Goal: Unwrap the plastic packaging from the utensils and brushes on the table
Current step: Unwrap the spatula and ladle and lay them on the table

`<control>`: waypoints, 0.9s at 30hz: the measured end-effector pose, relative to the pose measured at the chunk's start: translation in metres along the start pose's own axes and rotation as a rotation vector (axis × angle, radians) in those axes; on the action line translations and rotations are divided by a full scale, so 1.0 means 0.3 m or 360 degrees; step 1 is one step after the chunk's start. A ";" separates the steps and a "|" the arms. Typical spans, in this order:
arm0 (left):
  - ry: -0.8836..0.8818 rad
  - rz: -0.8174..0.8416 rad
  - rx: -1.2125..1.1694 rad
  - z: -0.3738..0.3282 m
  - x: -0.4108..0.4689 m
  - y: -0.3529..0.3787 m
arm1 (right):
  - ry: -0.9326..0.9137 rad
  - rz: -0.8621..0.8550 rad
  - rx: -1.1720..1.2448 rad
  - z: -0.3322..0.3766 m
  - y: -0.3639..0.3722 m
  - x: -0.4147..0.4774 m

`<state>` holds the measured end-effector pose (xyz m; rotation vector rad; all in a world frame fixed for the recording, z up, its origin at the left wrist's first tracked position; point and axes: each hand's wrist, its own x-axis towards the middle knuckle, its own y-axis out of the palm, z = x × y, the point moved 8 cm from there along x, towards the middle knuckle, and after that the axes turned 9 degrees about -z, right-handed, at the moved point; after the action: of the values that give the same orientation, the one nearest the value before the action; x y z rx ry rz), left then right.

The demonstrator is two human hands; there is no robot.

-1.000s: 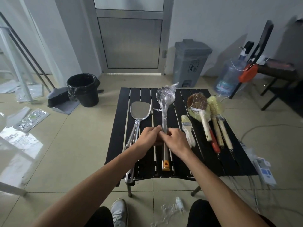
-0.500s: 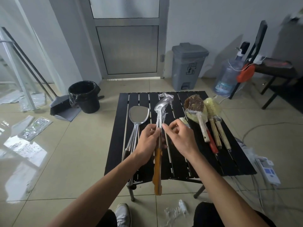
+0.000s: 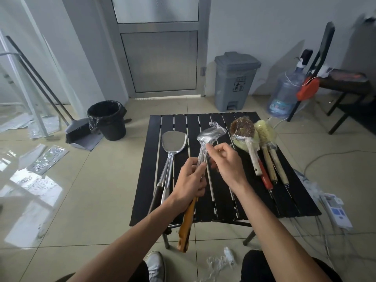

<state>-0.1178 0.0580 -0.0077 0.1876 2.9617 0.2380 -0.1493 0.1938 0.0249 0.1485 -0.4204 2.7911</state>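
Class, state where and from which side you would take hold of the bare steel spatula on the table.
Take the spatula by its dark handle, from the table's near edge: the handle points that way, and the wide blade lies flat on the slats.

A dim scene is lit by soft, cool daylight let in through the frosted door beyond the hands. Bright glare is spread over the floor tiles left of the left hand. Highlights are caught on the plastic wrap around the ladle gripped in that hand, where it is pinched by the right hand. Soft shadows are cast on the wall far right of the right hand. Straight lines are bowed toward the edges, where detail is smeared.
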 end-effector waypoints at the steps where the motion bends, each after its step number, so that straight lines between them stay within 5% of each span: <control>1: 0.0021 0.0016 0.0010 -0.004 -0.002 0.003 | -0.0066 0.0031 -0.0071 0.008 0.008 -0.003; 7: 0.0083 -0.0117 0.0094 0.000 0.015 -0.040 | -0.0263 -0.0091 -0.0012 0.052 -0.031 0.020; 14: 0.0202 0.0068 0.0092 -0.039 0.006 -0.018 | -0.0077 -0.0420 0.0145 0.006 -0.143 0.081; 20: 0.0171 0.0087 -0.0069 -0.083 0.015 -0.008 | -0.0270 -0.0604 0.0052 0.061 -0.210 0.099; 27: -0.0040 0.0099 -0.0413 -0.055 0.028 -0.013 | -0.0272 -0.0250 0.0099 0.055 -0.101 0.052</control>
<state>-0.1292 0.0528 0.0065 0.2461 2.8660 0.6179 -0.1534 0.2208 0.0509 0.4179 -0.3460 2.6470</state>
